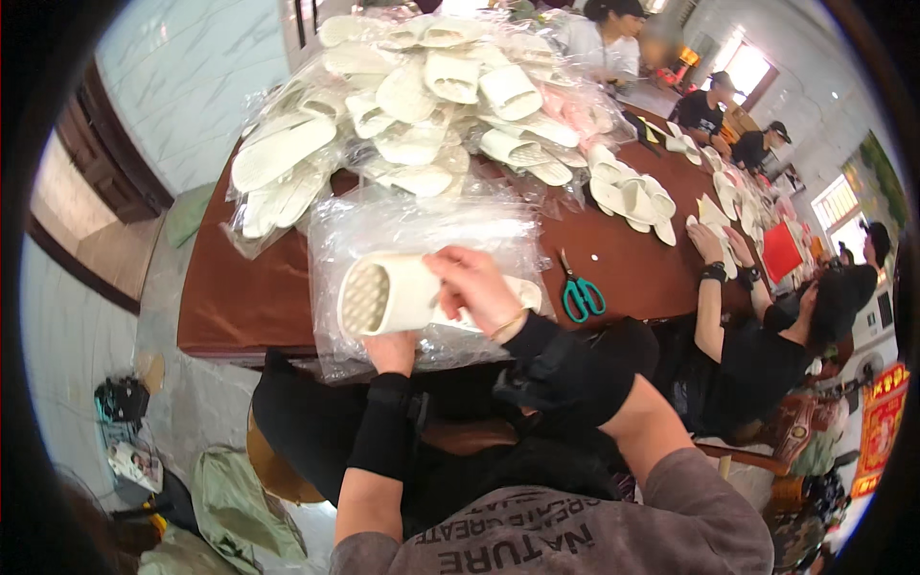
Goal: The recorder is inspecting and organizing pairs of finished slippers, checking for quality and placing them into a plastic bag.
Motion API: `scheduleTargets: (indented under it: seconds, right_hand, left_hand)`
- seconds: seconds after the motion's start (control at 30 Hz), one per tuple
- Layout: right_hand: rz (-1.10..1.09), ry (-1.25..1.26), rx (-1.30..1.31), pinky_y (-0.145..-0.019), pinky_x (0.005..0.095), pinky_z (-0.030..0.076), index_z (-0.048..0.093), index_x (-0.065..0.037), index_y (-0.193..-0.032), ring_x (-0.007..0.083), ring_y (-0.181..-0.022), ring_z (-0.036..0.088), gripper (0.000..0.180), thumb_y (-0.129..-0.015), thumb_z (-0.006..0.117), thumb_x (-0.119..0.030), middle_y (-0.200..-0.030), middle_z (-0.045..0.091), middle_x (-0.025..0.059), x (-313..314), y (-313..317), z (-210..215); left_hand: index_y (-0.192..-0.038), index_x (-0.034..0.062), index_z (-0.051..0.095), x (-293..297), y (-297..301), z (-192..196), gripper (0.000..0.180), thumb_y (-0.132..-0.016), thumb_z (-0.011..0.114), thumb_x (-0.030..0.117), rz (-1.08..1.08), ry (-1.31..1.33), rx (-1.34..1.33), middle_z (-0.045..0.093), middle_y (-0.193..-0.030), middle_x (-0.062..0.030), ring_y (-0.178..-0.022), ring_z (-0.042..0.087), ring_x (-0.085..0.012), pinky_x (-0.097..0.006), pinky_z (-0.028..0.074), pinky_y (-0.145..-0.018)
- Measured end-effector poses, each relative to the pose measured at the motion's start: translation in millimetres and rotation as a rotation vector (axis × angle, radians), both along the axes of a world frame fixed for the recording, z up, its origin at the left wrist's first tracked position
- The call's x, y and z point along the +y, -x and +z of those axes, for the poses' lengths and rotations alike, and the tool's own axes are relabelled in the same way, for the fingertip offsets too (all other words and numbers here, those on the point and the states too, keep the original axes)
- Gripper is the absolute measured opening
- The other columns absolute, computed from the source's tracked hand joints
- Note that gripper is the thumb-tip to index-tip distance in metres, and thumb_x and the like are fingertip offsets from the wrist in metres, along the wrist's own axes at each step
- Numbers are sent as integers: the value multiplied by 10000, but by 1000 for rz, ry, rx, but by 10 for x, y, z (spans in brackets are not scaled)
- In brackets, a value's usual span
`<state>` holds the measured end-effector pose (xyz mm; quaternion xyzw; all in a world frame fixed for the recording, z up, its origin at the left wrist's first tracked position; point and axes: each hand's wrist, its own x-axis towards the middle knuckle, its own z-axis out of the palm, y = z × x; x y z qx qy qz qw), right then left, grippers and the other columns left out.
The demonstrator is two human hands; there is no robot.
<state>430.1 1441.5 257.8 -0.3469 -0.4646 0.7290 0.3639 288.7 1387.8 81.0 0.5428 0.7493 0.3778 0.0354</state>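
A cream-white slide slipper [407,286] lies sideways in front of me, its dimpled inside facing left. My left hand [391,352] grips its near side from below, and the fingertips are hidden under it. Over the slipper, my right hand [476,290] is closed with its fingers at the strap's edge. Part of another pale sole shows to the right of that hand. Beneath the slipper is a stack of clear plastic bags [422,222], which hangs over the table's near edge.
Beyond the bags rises a big heap of bagged white slippers [407,91]. Teal-handled scissors [581,295] lie on the brown tabletop [244,302] to the right. Loose slippers [632,196] sit farther right, where a person [767,355] in black handles others. More people work along the table.
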Motion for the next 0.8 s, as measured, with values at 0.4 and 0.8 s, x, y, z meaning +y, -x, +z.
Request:
scheduleTargets:
  seconds: [0.4,0.8]
  right_hand:
    - [-522,-375,-790,-652,388,514,650,32,-818,295,-687,660,414,-806,753,-370,-713,668,183,438,0,-1077]
    - [-416,-489,-1057,-744,471,504,628,-9,-875,384,-828,667,394,-831,697,-394,-820,686,206,504,-540,-894]
  left_hand:
    - [-1350,87,534,-13,-7,120,529,-873,630,295,20,-18,312,432,-1484,-84,-1435,316,-277,-549,179,-1168]
    - [-1203,130,585,-9,-29,180,374,-872,671,279,17,-5,249,441,-1480,-74,-1425,338,-276,-543,198,-1158]
